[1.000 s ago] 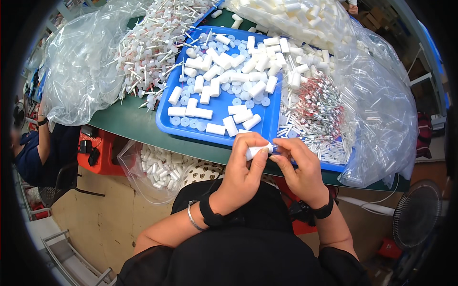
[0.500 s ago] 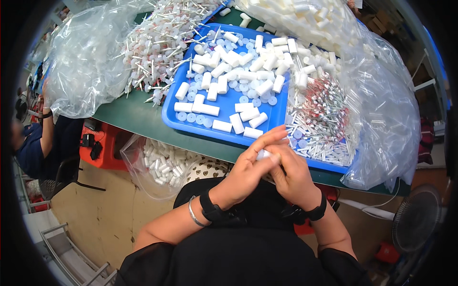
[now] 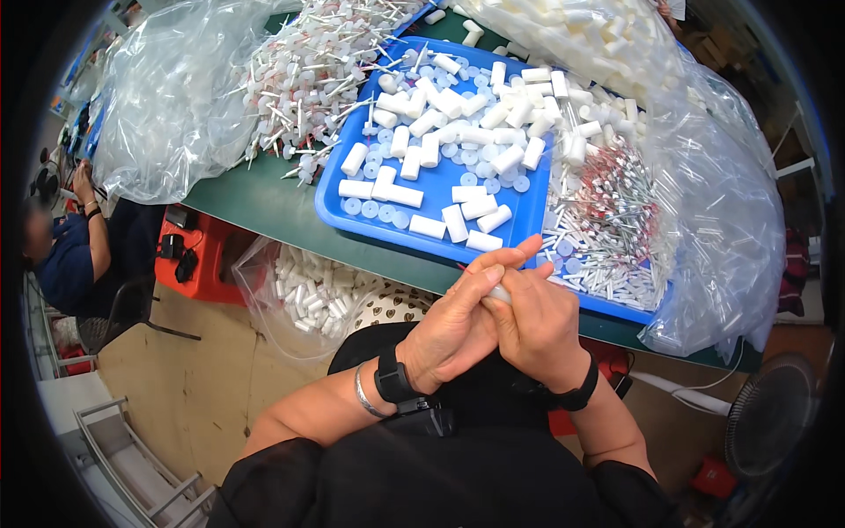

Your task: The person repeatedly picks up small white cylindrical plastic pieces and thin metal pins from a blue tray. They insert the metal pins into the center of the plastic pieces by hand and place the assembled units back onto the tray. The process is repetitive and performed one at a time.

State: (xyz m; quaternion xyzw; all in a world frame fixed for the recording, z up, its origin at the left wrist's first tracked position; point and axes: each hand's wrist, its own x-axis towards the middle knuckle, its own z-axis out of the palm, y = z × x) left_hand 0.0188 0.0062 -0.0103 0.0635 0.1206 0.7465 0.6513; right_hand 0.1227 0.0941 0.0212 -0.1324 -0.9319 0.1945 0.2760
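Note:
My left hand (image 3: pixel 451 333) and my right hand (image 3: pixel 544 333) meet in front of the near edge of the blue tray (image 3: pixel 387 239). Between their thumbs and fingers they pinch a small white piece (image 3: pixel 500 294), mostly covered, so its exact kind does not show. A bit of thin red sticks out by the left fingers. Just beyond the hands, white cylinders (image 3: pixel 427 226) and translucent discs (image 3: pixel 370 209) lie loose in the tray. To the right of the fingers is a heap of thin white tubes (image 3: pixel 607 280) and red-and-silver wired parts (image 3: pixel 616 189).
Clear plastic bags (image 3: pixel 163 114) lie left and right on the green table (image 3: pixel 264 224). A pile of stemmed discs (image 3: pixel 304 84) is at the back. Below stand a bag of white cylinders (image 3: pixel 312 290) and a red stool (image 3: pixel 207 260). A fan (image 3: pixel 770 400) stands right; another person (image 3: pixel 75 242) sits left.
My hands have turned the white piece between them, the left thumb now pressing on top of it. The view has shifted slightly, moving the tray and table a little rightward in the picture.

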